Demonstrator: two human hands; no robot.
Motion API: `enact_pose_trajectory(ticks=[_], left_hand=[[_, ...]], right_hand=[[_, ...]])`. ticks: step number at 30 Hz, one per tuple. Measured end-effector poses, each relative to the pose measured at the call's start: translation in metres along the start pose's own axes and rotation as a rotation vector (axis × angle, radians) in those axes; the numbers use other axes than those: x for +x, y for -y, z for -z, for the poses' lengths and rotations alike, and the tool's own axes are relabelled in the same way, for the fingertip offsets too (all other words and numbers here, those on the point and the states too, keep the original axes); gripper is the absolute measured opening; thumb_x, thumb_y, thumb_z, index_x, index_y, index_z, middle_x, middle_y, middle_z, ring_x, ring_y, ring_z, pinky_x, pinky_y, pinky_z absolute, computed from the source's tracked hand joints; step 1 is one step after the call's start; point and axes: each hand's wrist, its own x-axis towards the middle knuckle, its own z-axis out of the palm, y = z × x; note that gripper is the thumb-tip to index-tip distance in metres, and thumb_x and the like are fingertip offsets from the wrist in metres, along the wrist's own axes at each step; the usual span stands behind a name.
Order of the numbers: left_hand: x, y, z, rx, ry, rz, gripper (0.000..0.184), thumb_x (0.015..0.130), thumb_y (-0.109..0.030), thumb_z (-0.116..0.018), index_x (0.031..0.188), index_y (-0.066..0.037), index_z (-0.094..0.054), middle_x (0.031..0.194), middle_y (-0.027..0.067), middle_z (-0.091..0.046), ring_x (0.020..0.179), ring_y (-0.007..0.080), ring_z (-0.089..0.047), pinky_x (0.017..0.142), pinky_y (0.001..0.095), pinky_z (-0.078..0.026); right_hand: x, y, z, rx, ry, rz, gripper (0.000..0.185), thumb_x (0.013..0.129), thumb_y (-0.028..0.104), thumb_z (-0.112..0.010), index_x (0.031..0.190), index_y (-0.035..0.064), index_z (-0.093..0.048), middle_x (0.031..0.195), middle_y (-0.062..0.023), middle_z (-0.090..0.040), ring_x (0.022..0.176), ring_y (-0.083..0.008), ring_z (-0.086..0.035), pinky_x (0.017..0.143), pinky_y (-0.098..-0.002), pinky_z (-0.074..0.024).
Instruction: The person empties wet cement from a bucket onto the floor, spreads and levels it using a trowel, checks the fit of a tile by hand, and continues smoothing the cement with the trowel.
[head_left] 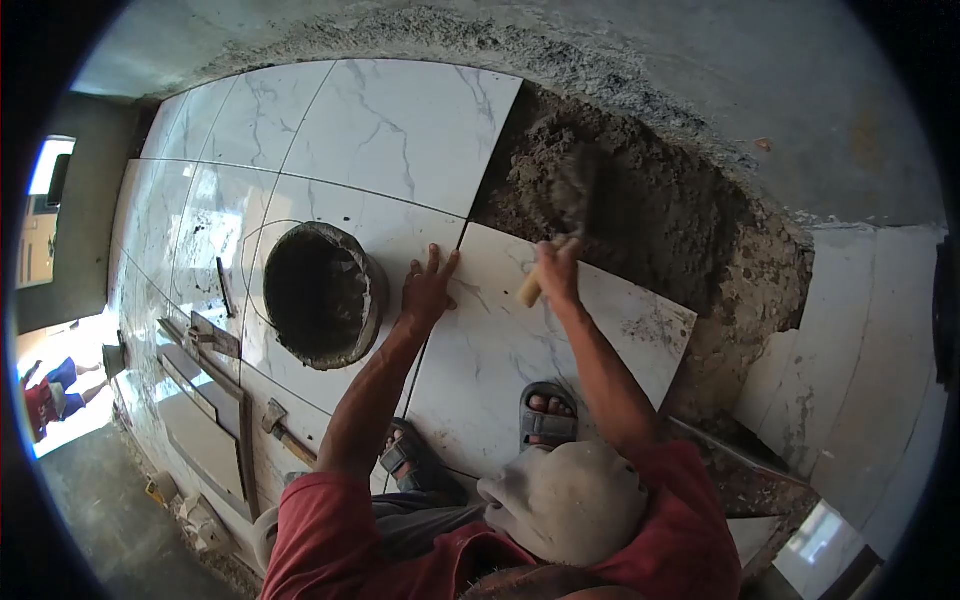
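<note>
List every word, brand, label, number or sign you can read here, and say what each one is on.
No readable text anywhere.
Bucket: no lettering shows.
Floor tiles: gray veining and smears, not writing.
Small yellow-marked item at the lower left: too small to tell whether it carries print.

No readable text, labels, brands, numbers or signs anywhere

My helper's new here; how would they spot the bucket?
Find the white tiled floor, then the left hand spread on it. Just left of that hand stands the bucket: dark, round, open and crusted, unlike the wooden-handled tool nearby.
</note>
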Motion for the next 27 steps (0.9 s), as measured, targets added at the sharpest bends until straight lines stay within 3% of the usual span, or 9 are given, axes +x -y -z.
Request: enact_pose_trajectory(ticks=[6, 8, 10, 13, 15, 18, 20, 25, 27], left_hand=[[-0.021, 0.009, 0.002, -0.114, 0.068, -0.119, 0.098, 0.061, -0.027, -0.082, 0.142, -0.027, -0.027, 0.147, 0.0209, -0.02, 0.123, 0.0539, -0.033, 0.097, 0.0506, -0.04], [-0.027, 0.011, 0.0, -0.15, 0.055, -0.12, 0.098, 0.06, -0.027, -0.082, 0.142, -0.027, -0.028, 0.148, 0.021, -0.019, 0.125, 0.0545, -0.029, 0.098, 0.0507, -0.039], [-0.03, 0.012, -0.002, -0.185, 0.042, -0.125, 0.098, 0.06, -0.026, -0.082, 0.142, -0.027, -0.028, 0.148, 0.021, -0.018, 0.126, 0.0551, -0.026, 0.099, 0.0508, -0.038], [-0.028, 0.01, -0.002, -0.197, 0.054, -0.095, 0.1, 0.059, -0.026, -0.083, 0.142, -0.027, -0.028, 0.148, 0.0206, -0.017, 0.127, 0.0546, -0.025, 0.101, 0.0511, -0.036], [-0.027, 0.01, -0.004, -0.213, 0.102, -0.09, 0.098, 0.061, -0.025, -0.082, 0.142, -0.026, -0.027, 0.149, 0.021, -0.014, 0.13, 0.0555, -0.017, 0.105, 0.0541, -0.029], [-0.028, 0.011, -0.007, -0.212, 0.071, -0.086, 0.097, 0.06, -0.024, -0.082, 0.142, -0.027, -0.028, 0.149, 0.0206, -0.016, 0.129, 0.0552, -0.02, 0.104, 0.0542, -0.03], [-0.031, 0.013, -0.001, -0.193, 0.064, -0.093, 0.093, 0.063, -0.026, -0.08, 0.141, -0.024, -0.029, 0.148, 0.0199, -0.018, 0.129, 0.0526, -0.022, 0.103, 0.0538, -0.031], [0.003, 0.004, -0.015, -0.234, -0.053, 0.044, 0.076, 0.077, -0.032, -0.068, 0.141, -0.016, -0.03, 0.147, 0.0161, -0.025, 0.132, 0.0408, -0.028, 0.103, 0.052, -0.031], [0.026, -0.007, -0.014, -0.27, -0.346, 0.007, 0.062, 0.085, -0.032, -0.059, 0.138, -0.012, -0.034, 0.144, 0.0124, -0.033, 0.131, 0.0341, -0.033, 0.106, 0.0502, -0.025]], right_hand=[[0.03, -0.004, 0.018, -0.04, 0.254, 0.051, 0.044, 0.083, 0.028, -0.051, 0.107, -0.0049, -0.035, 0.098, -0.0286, -0.05, 0.094, -0.0417, -0.055, 0.083, -0.0473, -0.0432], [0.054, -0.007, 0.027, -0.198, -0.03, 0.294, 0.044, 0.081, 0.025, -0.057, 0.11, -0.0024, -0.039, 0.09, -0.0171, -0.053, 0.075, -0.0285, -0.06, 0.06, -0.042, -0.0503], [0.064, 0.048, 0.047, 0.06, 0.046, 0.007, 0.045, 0.081, 0.023, -0.059, 0.112, -0.0017, -0.039, 0.089, -0.0153, -0.053, 0.071, -0.0271, -0.059, 0.052, -0.0416, -0.0491], [0.11, 0.014, 0.033, -0.294, 0.329, 0.137, 0.047, 0.081, 0.022, -0.059, 0.115, -0.0015, -0.037, 0.087, -0.0145, -0.052, 0.066, -0.0248, -0.058, 0.05, -0.0387, -0.0483], [0.108, 0.011, 0.042, -0.344, 0.408, 0.187, 0.053, 0.081, 0.023, -0.057, 0.122, -0.0008, -0.033, 0.091, -0.0151, -0.053, 0.072, -0.0252, -0.06, 0.054, -0.0388, -0.0495], [0.06, 0.049, 0.092, -0.205, 0.689, -0.134, 0.072, 0.082, 0.024, -0.056, 0.139, 0.0025, -0.017, 0.1, -0.0144, -0.055, 0.071, -0.0201, -0.061, 0.053, -0.0322, -0.0501], [0.029, 0.046, 0.124, -0.042, 0.634, -0.218, 0.066, 0.083, 0.028, -0.057, 0.136, 0.003, -0.027, 0.096, -0.0122, -0.056, 0.071, -0.0182, -0.058, 0.057, -0.0307, -0.0503], [0.008, -0.009, 0.167, -0.5, 0.348, 0.183, 0.047, 0.085, 0.03, -0.054, 0.12, -0.0004, -0.046, 0.077, -0.0102, -0.052, 0.067, -0.0239, -0.055, 0.062, -0.0384, -0.0498], [-0.009, 0.02, 0.173, -0.593, 0.412, 0.053, 0.047, 0.086, 0.031, -0.054, 0.119, -0.0019, -0.047, 0.085, -0.0167, -0.057, 0.075, -0.0286, -0.056, 0.068, -0.0424, -0.0474]])
